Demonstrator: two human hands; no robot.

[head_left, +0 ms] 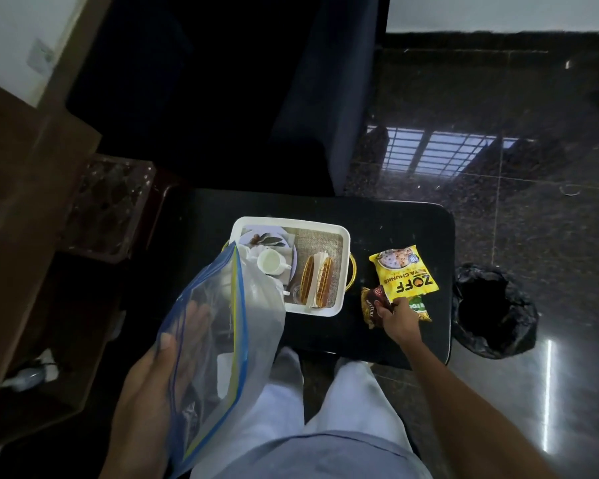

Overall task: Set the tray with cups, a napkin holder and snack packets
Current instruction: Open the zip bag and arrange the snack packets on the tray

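Nearest us, our left hand (pixel 173 344) holds a clear zip bag (pixel 218 340) up by its side, thumb over the plastic and fingers behind it, apparently to keep it clear of the work. Below lies the black table (pixel 325 326), bearing the white tray (pixel 343 271), where a cup (pixel 270 262) and the napkin holder (pixel 317 281) already sit. Right of the tray, still on the table, lies the yellow snack packet (pixel 403 269), beside smaller packets. Our right hand (pixel 396 316) pinches the dark small packet (pixel 381 300), we judge to move it onto the tray. Other cups, if any, hide behind the bag.
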